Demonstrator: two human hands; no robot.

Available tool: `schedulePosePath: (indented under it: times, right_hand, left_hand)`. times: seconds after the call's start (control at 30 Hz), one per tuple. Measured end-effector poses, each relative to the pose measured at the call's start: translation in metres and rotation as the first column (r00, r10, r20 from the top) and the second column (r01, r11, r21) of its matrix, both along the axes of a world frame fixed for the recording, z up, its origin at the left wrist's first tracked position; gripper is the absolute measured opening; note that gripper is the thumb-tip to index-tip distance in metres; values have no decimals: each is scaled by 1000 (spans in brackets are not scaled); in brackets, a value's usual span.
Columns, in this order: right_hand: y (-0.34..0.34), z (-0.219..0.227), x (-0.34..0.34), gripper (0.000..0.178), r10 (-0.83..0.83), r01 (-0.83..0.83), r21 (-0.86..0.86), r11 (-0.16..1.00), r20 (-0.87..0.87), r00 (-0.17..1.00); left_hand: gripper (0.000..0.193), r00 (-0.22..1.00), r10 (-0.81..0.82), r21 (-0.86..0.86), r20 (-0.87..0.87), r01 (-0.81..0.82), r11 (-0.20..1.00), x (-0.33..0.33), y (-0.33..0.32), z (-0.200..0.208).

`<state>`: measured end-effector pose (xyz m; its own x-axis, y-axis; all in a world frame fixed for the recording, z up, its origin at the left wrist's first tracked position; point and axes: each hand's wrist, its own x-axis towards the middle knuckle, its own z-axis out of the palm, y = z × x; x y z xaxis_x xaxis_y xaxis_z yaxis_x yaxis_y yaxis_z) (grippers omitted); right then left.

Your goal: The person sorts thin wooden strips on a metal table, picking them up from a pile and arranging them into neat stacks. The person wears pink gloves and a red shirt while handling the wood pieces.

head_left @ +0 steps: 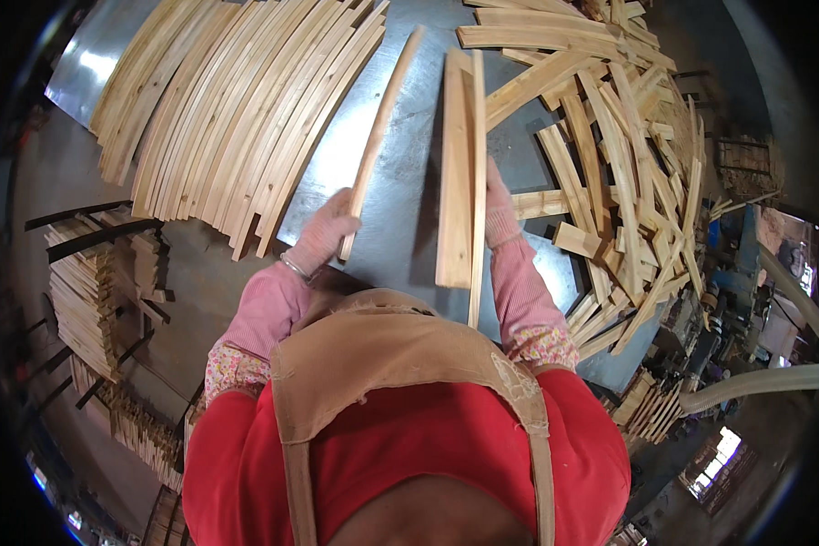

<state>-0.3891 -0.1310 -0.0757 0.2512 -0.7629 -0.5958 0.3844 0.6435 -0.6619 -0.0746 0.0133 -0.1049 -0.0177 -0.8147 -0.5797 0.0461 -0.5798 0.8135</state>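
My left hand, in a light pink glove, is closed around the near end of a narrow wooden strip that points away from me. A wider wooden board and a thin wooden slat stand nearly upright side by side to the right of it. My right hand presses against the slat's right side; its fingers are largely hidden behind the wood. Bare metal tabletop shows between the strip and the board.
A neat row of wooden slats lies on the table's left. Loose wooden pieces are heaped on the right. Stacked slats sit on a dark rack at the left, below table level. A pale hose runs at the lower right.
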Motion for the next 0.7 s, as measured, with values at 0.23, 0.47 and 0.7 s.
schedulePosePath:
  times: [0.23, 0.47, 0.7]
  right_hand:
    - [-13, -9, 109, 79, 146, -108, 98, 989, -699, 700]
    - [-21, 3, 95, 61, -80, -210, -197, 958, -883, 462]
    - [28, -7, 188, 37, 61, -877, -196, 439, -967, 246]
  left_hand:
    - [68, 763, 205, 209, -613, -94, 973, -36, -25, 21]
    - [72, 985, -64, 47, -157, 72, 996, 9, -15, 54]
    - [93, 357, -279, 45, 892, 543, 839, 12, 11, 76]
